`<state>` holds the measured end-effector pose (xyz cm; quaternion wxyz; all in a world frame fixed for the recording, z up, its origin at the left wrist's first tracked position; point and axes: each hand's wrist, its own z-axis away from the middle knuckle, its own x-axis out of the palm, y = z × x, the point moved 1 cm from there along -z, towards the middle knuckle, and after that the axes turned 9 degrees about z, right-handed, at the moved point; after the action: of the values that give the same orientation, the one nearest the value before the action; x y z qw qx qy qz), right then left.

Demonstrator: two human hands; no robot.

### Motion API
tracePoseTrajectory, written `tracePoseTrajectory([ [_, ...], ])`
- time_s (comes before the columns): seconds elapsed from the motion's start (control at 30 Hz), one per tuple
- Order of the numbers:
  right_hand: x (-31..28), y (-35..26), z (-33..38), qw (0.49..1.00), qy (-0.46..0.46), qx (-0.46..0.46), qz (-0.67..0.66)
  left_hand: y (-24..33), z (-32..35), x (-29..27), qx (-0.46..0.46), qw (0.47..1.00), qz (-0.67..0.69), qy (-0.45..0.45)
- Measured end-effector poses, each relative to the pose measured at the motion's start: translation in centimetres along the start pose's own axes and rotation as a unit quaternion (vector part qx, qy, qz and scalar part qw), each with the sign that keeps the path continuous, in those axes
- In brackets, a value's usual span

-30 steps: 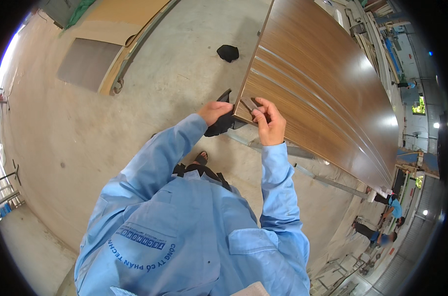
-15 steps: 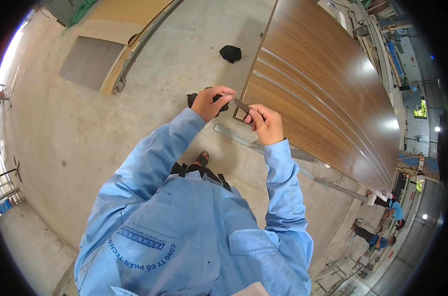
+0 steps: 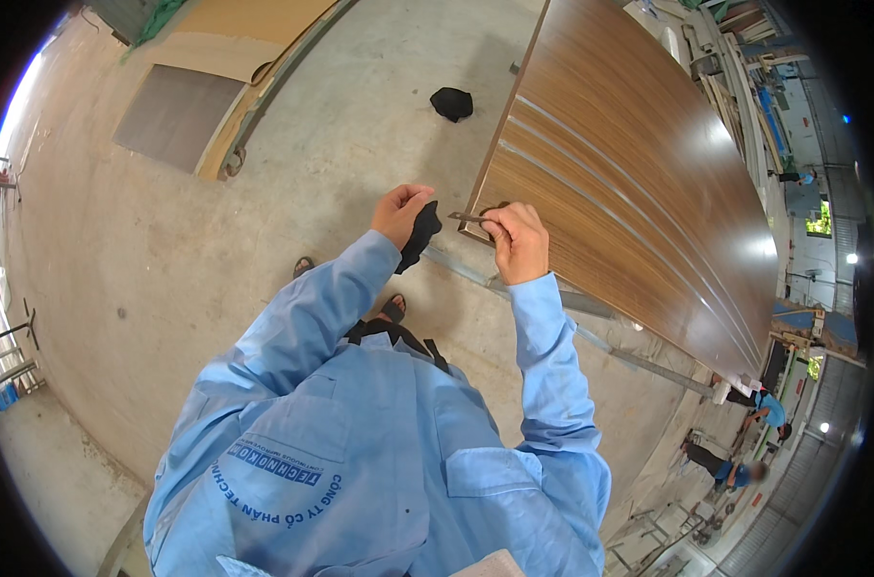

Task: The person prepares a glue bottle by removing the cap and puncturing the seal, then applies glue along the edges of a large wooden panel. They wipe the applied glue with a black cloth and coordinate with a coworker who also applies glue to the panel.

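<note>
My left hand [image 3: 396, 215] is closed on a black cloth [image 3: 419, 238], which hangs down from the fingers over the floor. Between the thumb and fingers of my right hand [image 3: 519, 242] is a thin, flat, dark strip [image 3: 468, 218], its free end pointing left toward the cloth. A small gap separates that end from my left fingertips. Right behind the strip lies the near corner of a large brown wood-grain panel [image 3: 629, 163] with thin pale curved lines along it. Whether my right hand touches the panel, I cannot tell.
A second black cloth [image 3: 451, 104] lies on the concrete floor. Stacked boards [image 3: 235, 67] are at the upper left. A metal bar [image 3: 648, 366] runs beneath the panel's near side. People in blue shirts [image 3: 770, 412] are far right, among racks.
My left hand has drawn back from the strip and turned, and the cloth now hangs lower. The strip has swung nearer to level. Another sandalled foot has come into view.
</note>
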<state>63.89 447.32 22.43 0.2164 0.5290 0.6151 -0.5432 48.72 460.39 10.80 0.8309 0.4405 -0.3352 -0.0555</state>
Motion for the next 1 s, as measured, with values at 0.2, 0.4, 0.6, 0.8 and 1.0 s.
tracePoseTrajectory([
  [0.2, -0.4, 0.5, -1.6, 0.998, 0.052, -0.011, 0.025, -1.2, 1.8, -4.1, -0.107, 0.994, 0.004, 0.019],
  [0.4, -0.8, 1.1, -3.2, 0.993, -0.031, -0.064, 0.093, -3.0, 3.0, -7.5, -0.087, 0.994, 0.021, 0.055],
  [0.6, -0.6, 1.9, -3.4, 0.993, -0.033, -0.103, 0.041, -4.8, 4.3, -10.0, -0.090, 0.993, 0.008, 0.076],
  [0.8, -1.0, 0.2, -3.5, 0.991, -0.007, -0.053, 0.126, -5.3, 5.3, -11.3, -0.100, 0.992, -0.007, 0.082],
  [1.0, -1.2, -0.6, -3.0, 0.985, -0.130, -0.011, 0.114, -6.0, 5.8, -11.9, -0.118, 0.989, 0.020, 0.081],
])
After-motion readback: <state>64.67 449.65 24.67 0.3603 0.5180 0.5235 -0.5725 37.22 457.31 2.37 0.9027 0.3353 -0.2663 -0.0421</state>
